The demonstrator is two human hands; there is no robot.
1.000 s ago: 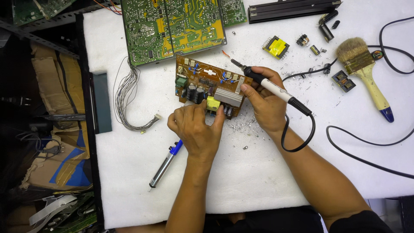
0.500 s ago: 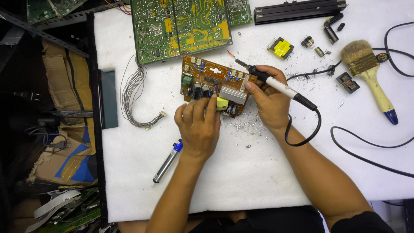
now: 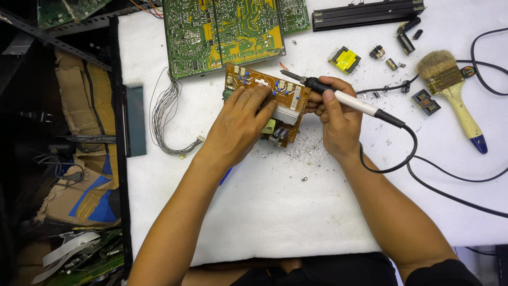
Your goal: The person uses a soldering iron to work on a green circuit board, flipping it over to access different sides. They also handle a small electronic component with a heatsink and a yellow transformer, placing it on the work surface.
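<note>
Leftmost, a bundle of grey wires (image 3: 166, 119) lies loose on the white mat (image 3: 275, 212), just beside the large green circuit board (image 3: 227, 34). At centre, the left hand (image 3: 241, 124) presses flat, fingers spread, on the small brown circuit board (image 3: 288, 95), pinning it to the mat. Right of it, the right hand (image 3: 336, 119) is closed around a soldering iron (image 3: 344, 98), tip at the board's upper edge. Solder scraps (image 3: 296, 151) litter the mat below. Further right, 1 brush (image 3: 452, 90) lies apart. Risk, as judged: fingertips sit near the hot tip, so a slip could burn them; the trailing cord (image 3: 450, 175) could snag.
</note>
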